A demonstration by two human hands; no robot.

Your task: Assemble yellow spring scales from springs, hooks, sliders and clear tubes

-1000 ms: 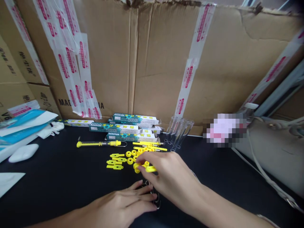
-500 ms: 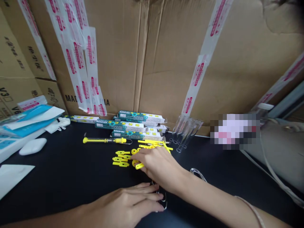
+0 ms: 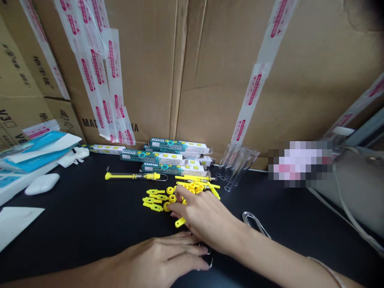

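Note:
My right hand [image 3: 204,218] reaches in from the right, its fingertips among loose yellow plastic parts. Under its thumb lies a yellow plastic bar [image 3: 180,222], and whether the hand grips it is hidden. Yellow plastic rings [image 3: 171,198] sit just left of my fingers, with flat yellow plastic tabs [image 3: 153,202] beyond them. Yellow rods [image 3: 195,179] lie past the hand. My left hand [image 3: 159,254] rests low on the black table [image 3: 90,240], fingers lying over bent metal wire hooks [image 3: 209,256]. Most of the hooks are hidden.
Behind the parts stand teal-and-white boxes [image 3: 163,157], with a yellow handled tool [image 3: 132,176] to their left and clear glass tubes [image 3: 238,168] to their right. A coil of wire [image 3: 253,224] lies right. Taped cardboard cartons [image 3: 192,72] form the back wall.
The view has drifted slightly. My right hand has moved further over the parts, and the yellow bar now lies lower, nearer me. A wire coil shows more fully at right.

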